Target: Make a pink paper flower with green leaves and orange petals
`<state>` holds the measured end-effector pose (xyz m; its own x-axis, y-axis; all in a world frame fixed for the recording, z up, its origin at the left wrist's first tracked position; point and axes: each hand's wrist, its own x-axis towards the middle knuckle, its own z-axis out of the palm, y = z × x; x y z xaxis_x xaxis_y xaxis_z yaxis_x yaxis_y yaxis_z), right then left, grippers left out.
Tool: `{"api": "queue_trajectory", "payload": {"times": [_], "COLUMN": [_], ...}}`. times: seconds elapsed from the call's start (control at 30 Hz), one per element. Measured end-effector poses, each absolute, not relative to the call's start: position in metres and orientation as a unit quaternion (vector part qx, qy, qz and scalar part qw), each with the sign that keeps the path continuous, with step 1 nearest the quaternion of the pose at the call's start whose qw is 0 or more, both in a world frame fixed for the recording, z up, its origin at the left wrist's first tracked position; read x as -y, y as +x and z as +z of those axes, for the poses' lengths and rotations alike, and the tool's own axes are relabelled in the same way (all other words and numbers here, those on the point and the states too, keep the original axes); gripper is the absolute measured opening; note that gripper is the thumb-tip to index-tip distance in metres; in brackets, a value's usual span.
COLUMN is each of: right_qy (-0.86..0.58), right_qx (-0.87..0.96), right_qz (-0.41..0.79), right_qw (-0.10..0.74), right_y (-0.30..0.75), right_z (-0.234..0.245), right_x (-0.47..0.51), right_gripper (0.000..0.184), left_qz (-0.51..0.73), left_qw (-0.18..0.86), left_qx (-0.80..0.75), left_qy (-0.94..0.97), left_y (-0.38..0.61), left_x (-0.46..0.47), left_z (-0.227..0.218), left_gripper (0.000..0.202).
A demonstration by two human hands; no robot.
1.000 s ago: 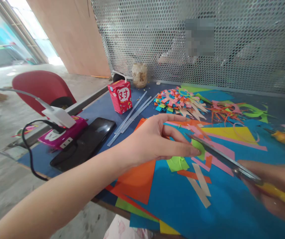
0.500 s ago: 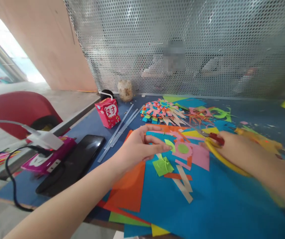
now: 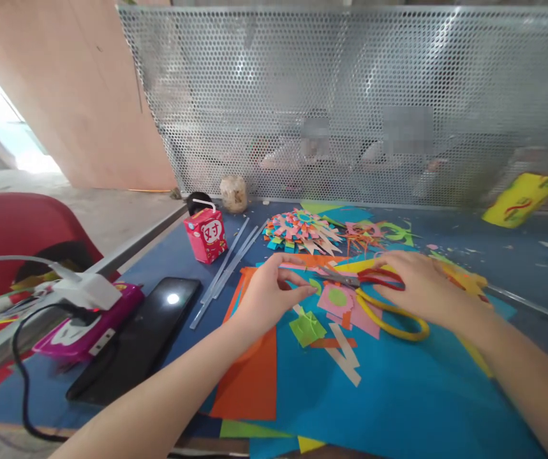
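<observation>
My left hand (image 3: 268,290) is closed, thumb and fingertips together at the edge of a small green paper piece (image 3: 316,285). To the right, my right hand (image 3: 410,280) has its fingers on the red handle of the scissors (image 3: 338,278). Their yellow handle loop (image 3: 420,331) hangs apart from the red one, and the blades point left toward my left hand. Below the blades lie a pink paper square with a green circle (image 3: 337,296), a green folded paper piece (image 3: 308,328) and tan paper strips (image 3: 344,344), all on a blue paper sheet (image 3: 398,395).
A paper-fringe flower pile (image 3: 302,229) lies behind, with cut scraps (image 3: 395,233) beside it. On the left are clear sticks (image 3: 228,274), a red drink carton (image 3: 205,236), a black phone (image 3: 140,338) and a purple power strip (image 3: 89,328). A perforated metal screen (image 3: 254,95) closes the back.
My right hand has moved left with the scissors, whose yellow loop has swung away from the hand. The left hand stays near the green piece. The view has tilted up slightly.
</observation>
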<state>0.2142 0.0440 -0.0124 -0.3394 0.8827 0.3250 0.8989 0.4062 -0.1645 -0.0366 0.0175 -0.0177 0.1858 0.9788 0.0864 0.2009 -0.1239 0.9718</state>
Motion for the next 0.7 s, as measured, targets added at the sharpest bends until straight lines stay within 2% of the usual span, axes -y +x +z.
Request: {"api": "queue_trajectory", "payload": {"times": [0.13,0.23,0.33,0.7], "right_qy": [-0.481,-0.426,-0.402,-0.362], "right_qx": [0.861,0.894,0.905,0.911], "right_qz": [0.060,0.070,0.054,-0.057], "right_qw": [0.156,0.124,0.129,0.187], "right_y": [0.171,0.143,0.128,0.115], "right_z": [-0.007,-0.016,-0.027,-0.042], "right_x": [-0.022,-0.007,-0.001,0.015], "right_gripper": [0.020,0.034,0.045,0.031], "left_qz": [0.418,0.375,0.359,0.361], "left_qw": [0.424,0.348,0.320,0.277], "left_qx": [-0.491,-0.529,-0.541,-0.543], "left_qy": [0.635,0.678,0.690,0.706], "left_y": [-0.040,-0.045,-0.048,-0.045], "left_x": [-0.021,-0.026,-0.030,-0.025], "left_z": [-0.016,-0.018,-0.021,-0.019], "left_gripper": [0.033,0.029,0.028,0.031]}}
